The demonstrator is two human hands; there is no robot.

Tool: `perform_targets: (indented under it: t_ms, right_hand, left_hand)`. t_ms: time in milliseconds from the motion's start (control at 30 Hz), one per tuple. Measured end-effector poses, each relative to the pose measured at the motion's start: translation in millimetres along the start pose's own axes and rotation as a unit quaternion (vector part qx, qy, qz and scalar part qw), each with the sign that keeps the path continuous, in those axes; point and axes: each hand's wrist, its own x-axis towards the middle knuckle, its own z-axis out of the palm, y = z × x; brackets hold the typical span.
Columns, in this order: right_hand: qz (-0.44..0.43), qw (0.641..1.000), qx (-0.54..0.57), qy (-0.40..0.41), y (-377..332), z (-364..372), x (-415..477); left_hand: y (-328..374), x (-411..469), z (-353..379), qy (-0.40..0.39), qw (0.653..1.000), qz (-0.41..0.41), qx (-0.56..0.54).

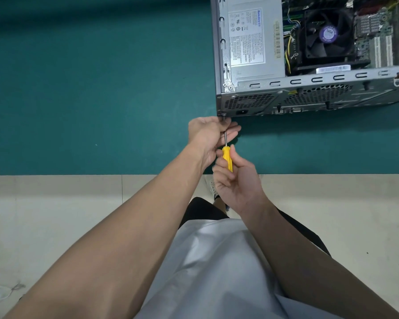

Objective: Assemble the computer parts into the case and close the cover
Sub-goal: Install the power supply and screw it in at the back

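- The computer case (309, 95) was seen lying on the green desk (101, 88), toward the right and set back from the near edge, with its top and right parts cut off by the frame.
- Its inside was exposed from above: a grey power supply (251, 42) was seated at the left, and a black fan (327, 33) was mounted to its right.
- A screwdriver (227, 158) with a yellow handle was gripped in the right hand (237, 185), fingers curled round the handle.
- The metal shaft was pinched near its tip by the left hand (207, 134), just above the desk.
- The tip was held against the near left corner of the case's perforated rear panel.
- The forearms were extended over the desk's near edge.
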Motion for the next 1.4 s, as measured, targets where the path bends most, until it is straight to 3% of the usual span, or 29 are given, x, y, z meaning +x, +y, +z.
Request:
perform_targets:
  t_ms: [67,100,167,200,233,333,400,467,533,600,633,667,700,767,800,833,867,933,1000,1033,1067,1133,1200,1233,1267,1300,1367,1400]
  right_hand:
    - [-0.119,0.970,-0.191,0.093,7,0,0]
    - [-0.188,0.915,-0.322,0.151,10,-2,1]
    - [-0.287,0.762,-0.536,0.224,13,-6,2]
    - [-0.312,0.722,-0.574,0.230,14,-5,2]
    - [-0.318,0.732,-0.561,0.222,13,-5,2]
    - [-0.222,0.911,-0.326,0.123,8,-3,5]
    - [-0.115,0.972,-0.199,0.054,4,-4,2]
    - [-0.017,0.996,-0.085,-0.006,-2,-7,1]
    - [0.035,0.999,-0.005,-0.031,-6,-9,1]
    - [0.010,0.999,-0.035,-0.009,-5,-9,2]
    - [-0.043,0.992,-0.115,0.032,-1,-9,2]
    - [-0.122,0.957,-0.245,0.094,4,-11,0]
    - [-0.208,0.878,-0.400,0.163,10,-14,-1]
    - [-0.311,0.681,-0.619,0.238,21,-21,-2]
    - [-0.334,0.633,-0.655,0.244,24,-21,-1]
    - [-0.347,0.625,-0.655,0.244,25,-21,1]
    - [-0.351,0.653,-0.629,0.236,26,-21,4]
    - [-0.320,0.775,-0.509,0.194,26,-17,8]
    - [-0.204,0.922,-0.306,0.119,23,-15,6]
    - [-0.120,0.972,-0.190,0.074,19,-15,3]
    - [-0.045,0.994,-0.088,0.034,15,-15,1]
    - [0.034,0.999,0.039,-0.003,6,-17,-1]
    - [0.026,0.999,0.038,0.018,6,-14,-1]
    - [-0.020,0.998,-0.031,0.055,8,-12,0]
    - [-0.099,0.975,-0.165,0.110,11,-11,-1]
    - [-0.197,0.900,-0.348,0.175,15,-11,0]
    - [-0.355,0.640,-0.629,0.263,24,-15,2]
    - [-0.393,0.569,-0.671,0.267,27,-15,3]
  left_hand:
    - [-1,0,1,0.017,1.000,0.008,0.001]
    - [-3,0,2,0.022,1.000,0.010,0.000]
    - [-5,0,3,0.025,1.000,0.014,0.000]
    - [-6,1,4,0.023,1.000,0.017,0.002]
    - [-6,1,5,0.020,1.000,0.019,0.004]
    - [-5,2,2,0.012,1.000,0.021,0.017]
    - [-6,4,-1,0.008,1.000,0.017,0.019]
    - [-6,2,-2,0.002,1.000,0.016,0.011]
    - [-6,1,-1,0.003,1.000,0.022,0.008]
    - [-6,1,0,0.014,0.999,0.030,0.006]
    - [-6,2,1,0.019,0.999,0.031,0.005]
    - [-6,3,1,0.025,0.999,0.033,0.004]
    - [-7,3,2,0.030,0.999,0.034,0.005]
    - [-9,4,2,0.027,0.999,0.035,0.011]
    - [-9,4,2,0.020,0.999,0.034,0.014]
    - [-8,4,1,0.010,0.999,0.033,0.017]
    - [-7,5,0,0.003,0.999,0.033,0.018]
    - [-6,7,-3,-0.006,0.999,0.030,0.021]
    - [-6,8,-5,-0.015,0.999,0.026,0.022]
    - [-6,8,-6,-0.020,0.999,0.025,0.021]
    - [-6,8,-7,-0.022,0.999,0.024,0.018]
    - [-6,8,-7,-0.023,0.999,0.023,0.015]
    - [-6,8,-5,-0.017,0.999,0.024,0.017]
    - [-6,8,-4,-0.013,0.999,0.025,0.016]
    - [-6,8,-4,-0.007,1.000,0.026,0.011]
    - [-6,8,-3,-0.002,1.000,0.025,0.003]
    - [-7,7,-2,0.005,1.000,0.023,-0.009]
    - [-8,6,-2,0.008,1.000,0.024,-0.008]
